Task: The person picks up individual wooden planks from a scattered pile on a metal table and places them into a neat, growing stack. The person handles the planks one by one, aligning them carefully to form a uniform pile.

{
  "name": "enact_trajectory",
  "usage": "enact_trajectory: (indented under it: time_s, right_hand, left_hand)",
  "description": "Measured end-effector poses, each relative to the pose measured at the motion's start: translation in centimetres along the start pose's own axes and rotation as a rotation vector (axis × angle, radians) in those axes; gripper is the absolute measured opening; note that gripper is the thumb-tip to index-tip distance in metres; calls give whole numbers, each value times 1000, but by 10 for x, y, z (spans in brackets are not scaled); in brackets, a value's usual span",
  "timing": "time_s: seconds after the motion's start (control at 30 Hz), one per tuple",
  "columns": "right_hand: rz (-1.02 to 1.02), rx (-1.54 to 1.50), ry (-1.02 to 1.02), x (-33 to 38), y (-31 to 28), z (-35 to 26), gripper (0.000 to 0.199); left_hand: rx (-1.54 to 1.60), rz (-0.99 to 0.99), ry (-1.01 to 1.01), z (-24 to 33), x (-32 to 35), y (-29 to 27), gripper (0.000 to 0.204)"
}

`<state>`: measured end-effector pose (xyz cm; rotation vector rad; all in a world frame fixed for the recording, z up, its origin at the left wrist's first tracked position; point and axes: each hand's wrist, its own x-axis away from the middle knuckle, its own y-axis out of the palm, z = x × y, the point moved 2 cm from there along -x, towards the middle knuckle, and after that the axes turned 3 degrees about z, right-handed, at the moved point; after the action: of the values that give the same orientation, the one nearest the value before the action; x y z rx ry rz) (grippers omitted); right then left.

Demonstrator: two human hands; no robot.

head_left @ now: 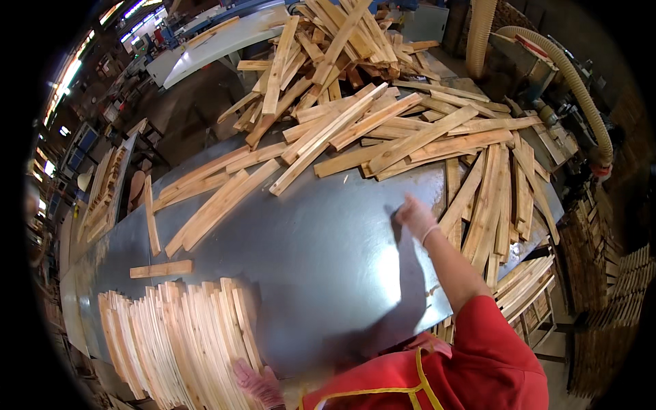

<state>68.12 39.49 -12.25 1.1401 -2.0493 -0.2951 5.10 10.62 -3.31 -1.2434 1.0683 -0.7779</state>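
Observation:
My right hand (417,219), in a pale glove, hovers over the grey metal tabletop (328,253), just short of the loose wooden slats. Its fingers are loosely bent, the thumb stands apart, and no slat shows in it. At the lower left, my gloved left hand (260,384) lies open against the right side of a row of wooden strips (181,335), near their close ends. These strips stand packed side by side. One short wooden piece (161,269) lies crosswise just beyond the row. Several long slats (222,212) lie slanted past it.
A tall, jumbled heap of slats (335,48) covers the far end of the table. More slats (488,205) spread down its right side. Stacked boards (529,290) stand at the right below table height. A ribbed hose (581,75) curves at the far right.

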Motion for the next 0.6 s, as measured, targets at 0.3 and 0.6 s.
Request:
enact_trajectory:
  time_s: [0.3, 0.6]
  right_hand:
    - [613, -312, -182, -87, 58, -131, 29]
    - [240, -113, -198, -4, -11, -80, 35]
  left_hand:
    - [445, -343, 130, 142, 12, -5, 87]
    - [485, -388, 194, 191, 0, -24, 79]
